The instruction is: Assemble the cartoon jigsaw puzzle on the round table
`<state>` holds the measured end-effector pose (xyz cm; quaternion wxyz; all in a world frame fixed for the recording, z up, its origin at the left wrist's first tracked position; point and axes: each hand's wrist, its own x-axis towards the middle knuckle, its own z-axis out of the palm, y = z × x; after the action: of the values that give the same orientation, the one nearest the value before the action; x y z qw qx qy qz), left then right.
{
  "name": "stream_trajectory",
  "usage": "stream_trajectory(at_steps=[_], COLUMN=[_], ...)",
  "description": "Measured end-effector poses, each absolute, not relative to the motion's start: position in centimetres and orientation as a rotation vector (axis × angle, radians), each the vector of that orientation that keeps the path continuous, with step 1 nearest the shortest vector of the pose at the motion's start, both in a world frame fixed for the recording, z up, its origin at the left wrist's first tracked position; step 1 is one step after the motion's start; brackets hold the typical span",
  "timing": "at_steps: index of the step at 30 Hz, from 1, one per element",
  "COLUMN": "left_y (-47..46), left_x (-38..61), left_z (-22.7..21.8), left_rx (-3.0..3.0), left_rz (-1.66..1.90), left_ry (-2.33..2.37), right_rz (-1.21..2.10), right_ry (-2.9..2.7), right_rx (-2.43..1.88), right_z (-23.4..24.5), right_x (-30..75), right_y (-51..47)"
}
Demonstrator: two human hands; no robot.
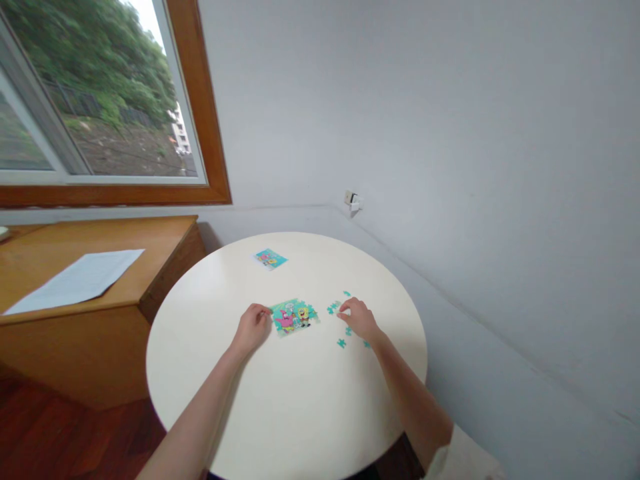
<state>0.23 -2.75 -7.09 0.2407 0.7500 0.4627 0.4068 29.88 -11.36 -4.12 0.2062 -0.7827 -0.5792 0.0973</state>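
A partly joined jigsaw puzzle with colourful cartoon figures on a teal ground lies flat on the round white table. At its upper left edge is my left hand, with fingers curled and tips pressed together; what they hold, if anything, is too small to make out. To the right of the puzzle, my right hand pinches a puzzle piece at a small group of loose teal pieces. Another loose piece lies nearer to me, and more are scattered around and partly under that hand.
A small picture card with a similar cartoon lies toward the table's far side. On the left stands a wooden desk with paper sheets on it. Behind the table is a white wall with a socket and plug.
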Motion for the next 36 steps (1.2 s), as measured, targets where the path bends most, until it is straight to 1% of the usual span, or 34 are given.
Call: stream_trajectory(at_steps=[5, 10, 17, 20, 22, 26, 29, 32, 36], left_y=[-2.6, -2.6, -2.6, -2.6, -2.6, -2.8, -2.8, -2.7, -2.5], left_x=[0.2, 0.2, 0.2, 0.2, 0.2, 0.2, 0.3, 0.3, 0.2], left_z=[-7.2, -7.2, -7.3, -7.2, -7.1, -7.1, -7.1, -7.3, -7.5], left_rx=[2.041, 2.033, 2.007, 2.008, 2.005, 1.985, 1.985, 1.991, 2.0], left_rz=[1.121, 1.105, 1.128, 1.13, 1.123, 1.132, 1.143, 1.157, 1.163], left_ry=[1.253, 1.261, 1.253, 1.247, 1.252, 1.263, 1.255, 1.251, 1.24], right_rz=[0.393, 0.489, 0.354, 0.313, 0.38, 0.682, 0.83, 0.861, 0.796], right_ry=[-1.71, -1.663, -1.774, -1.737, -1.623, -1.337, -1.245, -1.259, -1.332], right_rx=[-1.968, -1.853, -1.78, -1.699, -1.649, -1.54, -1.441, -1.391, -1.43], right_z=[-4.6, -4.8, -4.7, -4.7, -4.8, -5.1, -5.1, -5.1, -5.2], right_x=[30.2, 29.9, 29.2, 28.8, 28.5, 28.0, 27.5, 27.0, 27.2], right_y=[-10.6, -10.6, -11.2, -11.2, -11.1, -10.5, -10.2, -10.0, -9.5])
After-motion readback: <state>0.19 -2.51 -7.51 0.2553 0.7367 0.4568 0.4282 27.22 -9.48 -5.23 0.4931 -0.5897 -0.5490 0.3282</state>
